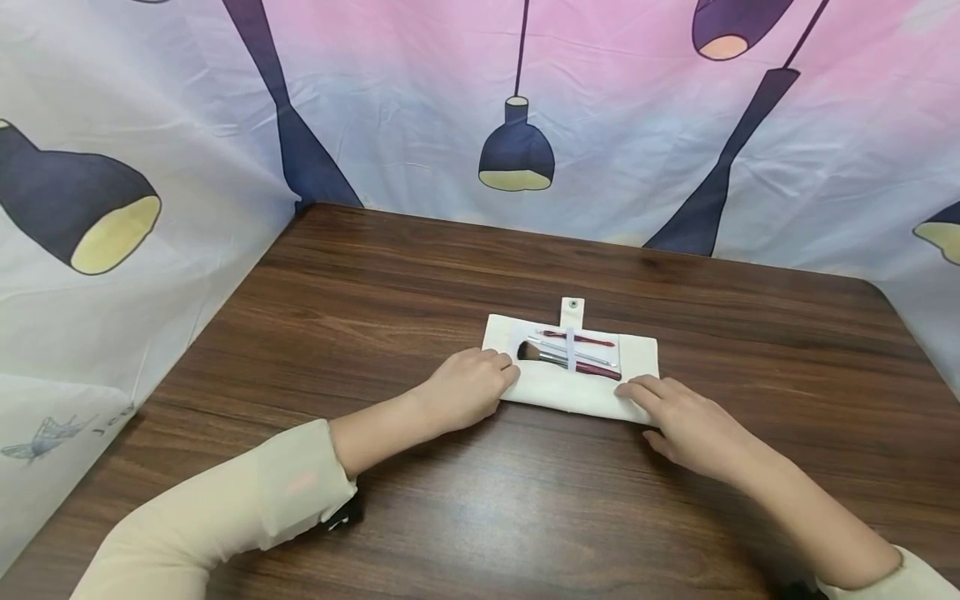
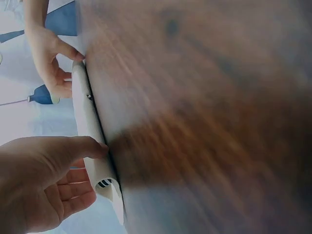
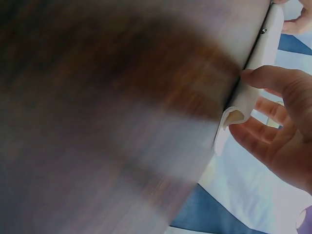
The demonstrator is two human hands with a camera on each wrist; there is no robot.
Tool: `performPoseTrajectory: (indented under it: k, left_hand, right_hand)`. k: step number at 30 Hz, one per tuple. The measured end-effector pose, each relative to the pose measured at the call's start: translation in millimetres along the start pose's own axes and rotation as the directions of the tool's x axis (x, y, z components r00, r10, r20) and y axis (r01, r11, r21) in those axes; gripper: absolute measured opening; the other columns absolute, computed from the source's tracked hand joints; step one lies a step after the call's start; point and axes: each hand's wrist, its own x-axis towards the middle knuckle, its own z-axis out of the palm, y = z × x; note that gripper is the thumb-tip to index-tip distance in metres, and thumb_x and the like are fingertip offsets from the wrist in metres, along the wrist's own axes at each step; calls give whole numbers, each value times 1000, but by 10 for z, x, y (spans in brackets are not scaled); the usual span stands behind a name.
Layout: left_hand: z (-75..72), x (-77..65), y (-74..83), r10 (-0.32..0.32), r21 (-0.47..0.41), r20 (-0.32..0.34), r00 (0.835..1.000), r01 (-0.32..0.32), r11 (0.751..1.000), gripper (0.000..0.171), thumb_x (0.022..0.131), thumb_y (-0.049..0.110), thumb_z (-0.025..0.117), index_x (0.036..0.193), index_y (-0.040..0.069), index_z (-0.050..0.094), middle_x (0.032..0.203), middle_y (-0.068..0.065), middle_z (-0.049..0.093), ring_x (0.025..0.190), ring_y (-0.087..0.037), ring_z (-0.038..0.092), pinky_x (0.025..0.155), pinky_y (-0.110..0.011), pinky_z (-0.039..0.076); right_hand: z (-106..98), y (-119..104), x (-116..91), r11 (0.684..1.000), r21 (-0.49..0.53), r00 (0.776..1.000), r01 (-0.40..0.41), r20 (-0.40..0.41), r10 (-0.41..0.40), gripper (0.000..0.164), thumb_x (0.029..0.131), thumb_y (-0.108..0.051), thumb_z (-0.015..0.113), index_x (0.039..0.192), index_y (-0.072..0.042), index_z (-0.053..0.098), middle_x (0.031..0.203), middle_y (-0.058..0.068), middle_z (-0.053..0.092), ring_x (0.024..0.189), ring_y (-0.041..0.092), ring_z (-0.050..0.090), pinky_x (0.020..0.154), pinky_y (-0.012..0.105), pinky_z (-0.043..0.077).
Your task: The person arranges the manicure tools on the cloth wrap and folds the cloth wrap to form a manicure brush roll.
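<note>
A white fabric brush roll [image 1: 566, 397] lies on the table with its near part folded over. My left hand [image 1: 471, 385] grips the fold at its left end, thumb on the near side and fingers over the top. At the other end, my right hand [image 1: 693, 423] holds the fold in the same way. A makeup brush [image 1: 528, 351] with a red handle and thin tools [image 1: 577, 337] lie inside under a pale elastic strap [image 1: 571, 350]. The snap tab [image 1: 572, 310] points away from me. In both wrist views the roll's end shows as a curled loop.
The dark wood table [image 1: 360, 308] extends around the roll on every side. Behind it and along the left hangs a cloth [image 1: 420, 108] printed with lamps.
</note>
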Motion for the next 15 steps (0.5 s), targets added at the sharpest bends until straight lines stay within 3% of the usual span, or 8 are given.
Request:
performPoseTrajectory:
  k: [9,15]
  left_hand:
    - [-7,26,-52,-34,-118,50,998,40,992,14,73,6,67,83,9,57,83,-2,60,73,-16,57,60,-31,48]
    - [-62,27,-74,-61,-204,125,990,86,975,14,74,7,66,88,10,62,83,1,60,71,-12,53,61,-31,47]
  right_hand:
    - [41,101,30,999,32,998,31,-47,-29,55,65,7,68,115,-9,54,105,4,56,94,24,56,75,41,46]
    - [-5,91,14,994,107,1000,-15,-16,16,51,69,8,65,116,-10,56,106,6,60,97,26,57,81,46,45]
